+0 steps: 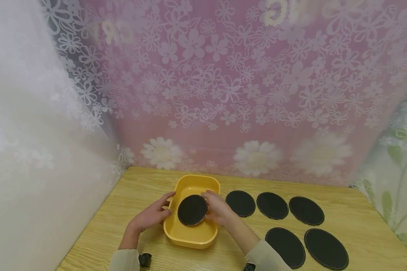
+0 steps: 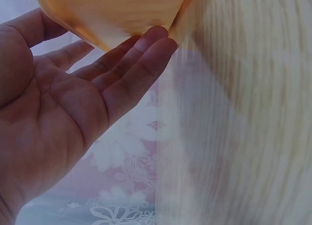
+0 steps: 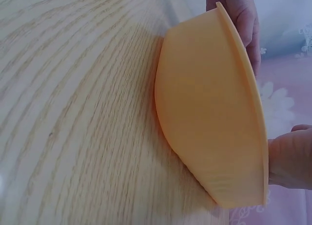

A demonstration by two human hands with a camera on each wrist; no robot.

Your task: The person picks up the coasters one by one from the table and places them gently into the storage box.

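Note:
A yellow plastic tub [image 1: 194,239] stands on the wooden table [image 1: 139,192]. A round black disc [image 1: 192,209] sits tilted over the tub's inside. My right hand [image 1: 213,206] is at the disc's right edge, with thumb and fingers pinching it above the tub's right rim. My left hand [image 1: 162,207] lies flat against the tub's left outer wall. The left wrist view shows that left hand [image 2: 97,84] with straight fingers touching the yellow tub [image 2: 112,15]. In the right wrist view the tub [image 3: 209,113] is seen from the side, and the disc is hidden behind its wall.
Several more black discs lie flat on the table right of the tub, three in a far row [image 1: 272,205] and two larger-looking ones nearer me [image 1: 285,247]. Flowered curtains [image 1: 224,94] close off the table's back and sides.

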